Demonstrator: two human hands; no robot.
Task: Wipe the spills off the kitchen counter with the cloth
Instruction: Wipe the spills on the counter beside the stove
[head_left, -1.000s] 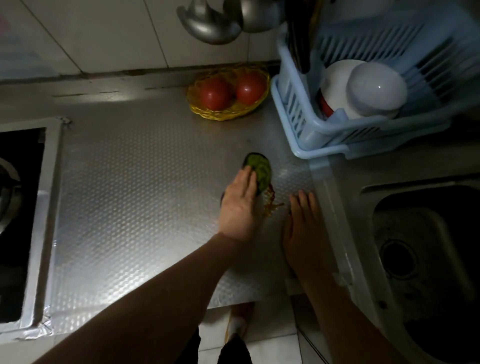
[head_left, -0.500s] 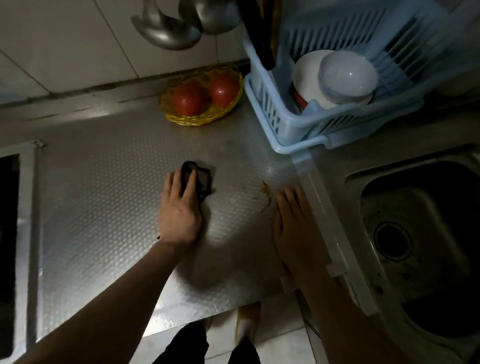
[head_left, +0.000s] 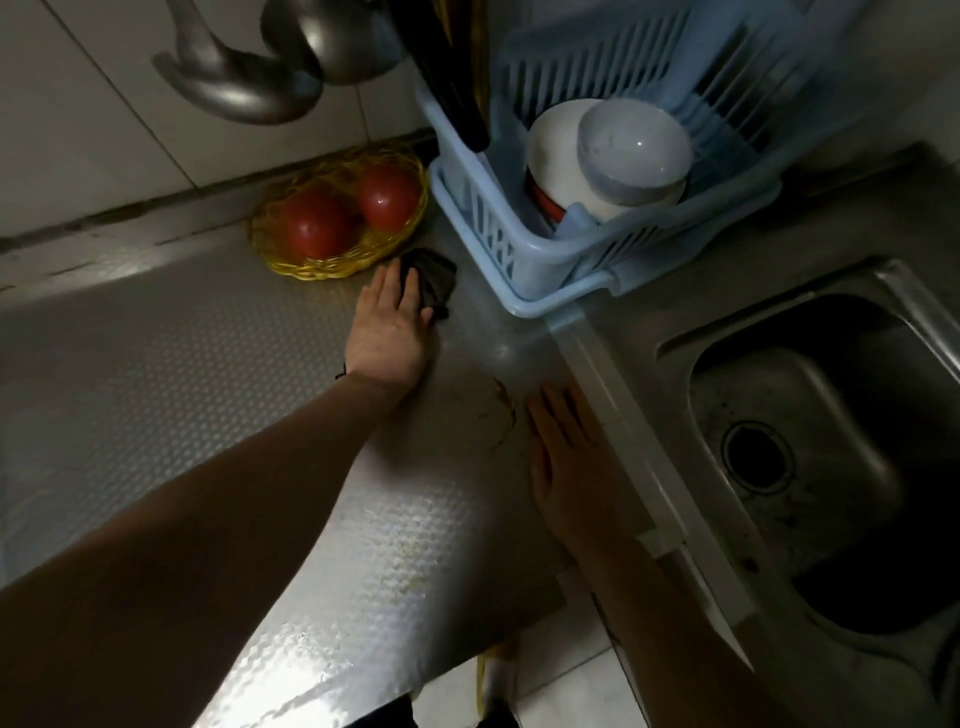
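My left hand lies flat on a dark cloth and presses it to the textured metal counter, close to the yellow basket and the blue rack. Only the far end of the cloth shows past my fingers. A thin brown spill streaks the counter just left of my right hand. That hand rests palm down, fingers apart, with nothing in it, next to the raised strip beside the sink.
A yellow wicker basket with two tomatoes stands at the back wall. A blue dish rack holds white bowls at the back right. The steel sink lies to the right. Ladles hang overhead. The counter's front edge runs near my forearms.
My left hand has slid the cloth away from the spill, first to the left, then toward the back by the basket. The brown spill is thinner than before. My right hand has stayed put.
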